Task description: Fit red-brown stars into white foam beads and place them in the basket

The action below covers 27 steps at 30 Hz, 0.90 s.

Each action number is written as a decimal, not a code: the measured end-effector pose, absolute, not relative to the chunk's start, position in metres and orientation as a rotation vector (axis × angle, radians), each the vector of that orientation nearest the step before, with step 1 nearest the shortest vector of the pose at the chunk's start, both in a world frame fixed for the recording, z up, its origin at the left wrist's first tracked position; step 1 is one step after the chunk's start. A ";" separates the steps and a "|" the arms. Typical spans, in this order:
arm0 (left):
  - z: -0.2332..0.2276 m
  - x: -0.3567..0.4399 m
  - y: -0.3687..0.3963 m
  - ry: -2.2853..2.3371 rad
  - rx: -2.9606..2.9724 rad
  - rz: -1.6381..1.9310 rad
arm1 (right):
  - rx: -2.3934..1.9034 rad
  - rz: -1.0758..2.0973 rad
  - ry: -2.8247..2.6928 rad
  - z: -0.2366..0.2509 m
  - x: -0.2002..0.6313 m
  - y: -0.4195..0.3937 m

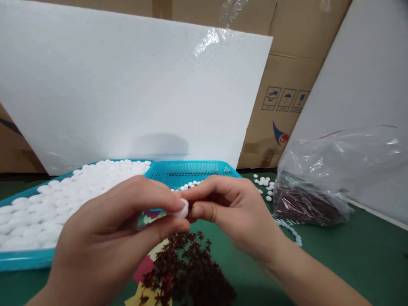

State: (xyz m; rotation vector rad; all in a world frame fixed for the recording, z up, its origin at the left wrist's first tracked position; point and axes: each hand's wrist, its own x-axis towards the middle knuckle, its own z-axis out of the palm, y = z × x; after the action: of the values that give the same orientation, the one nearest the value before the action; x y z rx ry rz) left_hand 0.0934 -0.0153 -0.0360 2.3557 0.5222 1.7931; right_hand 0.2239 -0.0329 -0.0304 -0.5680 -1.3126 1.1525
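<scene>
My left hand pinches a small, smooth white ball between thumb and forefinger. Close against the ball's right side, my right hand has its thumb and forefinger pressed together. Whatever lies between those right fingertips is hidden or too small to name. Below both hands, a loose pile of small dark brown star-shaped pieces is spread on the green table. Yellow and red paper-like pieces lie partly under that pile.
A blue tray full of white balls stands at left. Behind my hands is a blue perforated basket with some white balls. At right are loose white balls, a clear bag of brown pieces and a pale bead string.
</scene>
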 end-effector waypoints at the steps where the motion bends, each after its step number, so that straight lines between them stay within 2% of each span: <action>1: -0.036 0.092 -0.015 0.546 2.359 1.793 | -0.559 1.134 -1.321 -0.031 0.224 -0.034; 6: -0.037 0.091 -0.015 0.567 2.220 1.736 | -0.535 1.052 -1.339 -0.030 0.225 -0.035; 15: -0.039 0.095 -0.020 0.561 2.329 1.677 | -0.617 0.938 -1.459 -0.030 0.226 -0.041; 22: -0.037 0.094 -0.019 0.510 2.351 1.643 | -0.686 0.974 -1.457 -0.030 0.225 -0.043; 27: -0.038 0.099 -0.022 0.502 2.143 1.625 | -0.647 0.949 -1.430 -0.031 0.225 -0.043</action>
State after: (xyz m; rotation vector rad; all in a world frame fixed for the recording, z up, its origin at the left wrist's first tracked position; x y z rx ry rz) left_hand 0.0989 -0.0222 -0.0379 2.1429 0.5017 1.6251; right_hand 0.2247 -0.0426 -0.0313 -0.6468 -1.4302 0.9490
